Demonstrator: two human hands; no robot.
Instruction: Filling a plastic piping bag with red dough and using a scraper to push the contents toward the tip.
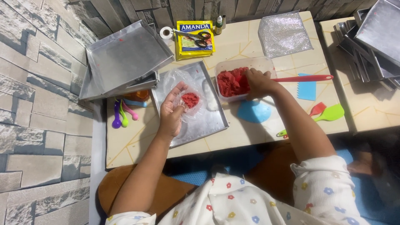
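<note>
A small lump of red dough point(190, 100) sits in a clear plastic sheet point(183, 83) cupped in the left hand point(173, 109), palm up over the flat metal tray point(208, 121), so the film keeps the paste off the skin. The left grip is a loose cradle around sheet and lump. The right hand point(257, 82) is dug into the clear tub of red dough point(233, 81) beside the tray; its fingers are buried, so I cannot tell its grip. A red spatula point(306, 78) lies on the worktop point(233, 137) past the tub, with 2 stacked trays point(121, 62) at the far left.
</note>
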